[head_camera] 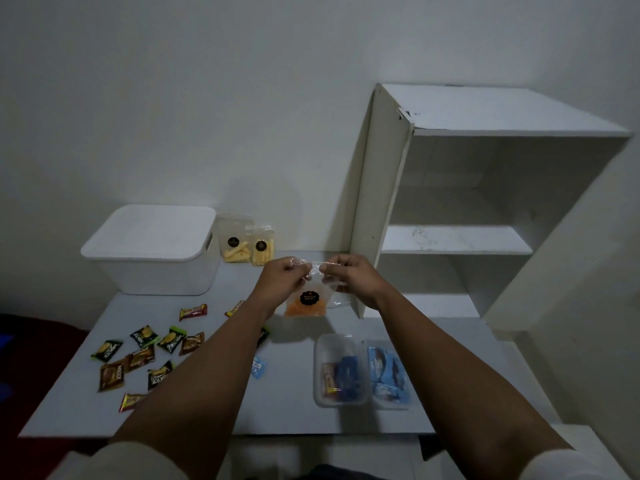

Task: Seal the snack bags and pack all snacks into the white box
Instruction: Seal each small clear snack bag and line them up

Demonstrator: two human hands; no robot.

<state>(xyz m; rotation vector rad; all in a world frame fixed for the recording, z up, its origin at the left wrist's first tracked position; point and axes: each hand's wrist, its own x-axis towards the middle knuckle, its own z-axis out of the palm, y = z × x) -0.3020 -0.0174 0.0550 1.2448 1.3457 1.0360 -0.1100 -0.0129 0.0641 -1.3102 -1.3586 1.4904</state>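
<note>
The grip of both hands, left hand [282,276] and right hand [349,276], is pinched on a crinkly clear snack bag [308,296], held right of the lidded white box [152,251], above scattered glossy wrappers [145,351].

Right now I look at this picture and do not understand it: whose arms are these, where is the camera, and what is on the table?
No machine here: the arms belong to a person, and the single camera sits on their head, looking forward and down.

The left hand and right hand pinch the top edge of a clear snack bag holding orange pieces, lifted above the table.

On the table stand a white box with its lid on, and beside it two clear bags of pale sticks. Small wrapped snacks lie scattered at the left. A clear open container with blue packets lies at the right. A white shelf unit stands behind.
</note>
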